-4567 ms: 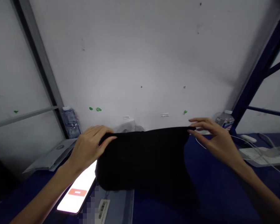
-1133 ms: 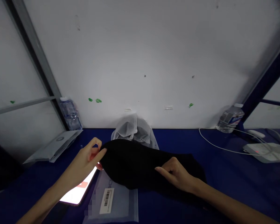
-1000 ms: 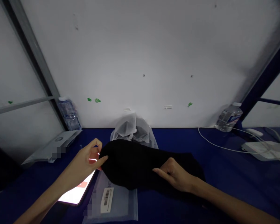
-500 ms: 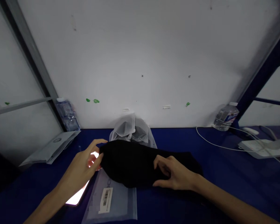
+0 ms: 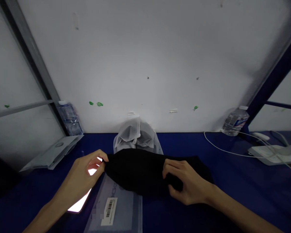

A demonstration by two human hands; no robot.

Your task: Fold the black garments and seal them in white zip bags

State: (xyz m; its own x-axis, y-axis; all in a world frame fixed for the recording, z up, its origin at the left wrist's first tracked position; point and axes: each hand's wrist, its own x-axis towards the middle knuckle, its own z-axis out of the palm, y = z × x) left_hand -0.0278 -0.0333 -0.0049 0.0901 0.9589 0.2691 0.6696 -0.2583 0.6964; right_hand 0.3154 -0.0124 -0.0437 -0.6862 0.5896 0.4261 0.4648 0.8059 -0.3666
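Note:
A black cloth (image 5: 138,171) lies folded on the blue table (image 5: 232,181) in front of me. My left hand (image 5: 86,171) pinches the cloth's left end, fingers closed on the edge. My right hand (image 5: 186,181) rests on the cloth's right part with fingers curled into the fabric, gripping it. Under the cloth's near edge sits a clear plastic bag with a barcode label (image 5: 116,210). A lit phone (image 5: 81,200) lies beneath my left hand.
A crumpled white mesh bag (image 5: 135,137) stands behind the cloth by the wall. Water bottles stand at the back left (image 5: 69,118) and back right (image 5: 234,121). Grey envelopes (image 5: 53,155) lie left; a white cable (image 5: 223,150) and power strip (image 5: 271,153) lie right.
The cloth was held up spread between both hands; now it lies folded low on the table. My right hand has curled its fingers into the fabric, and my left has closed on the end.

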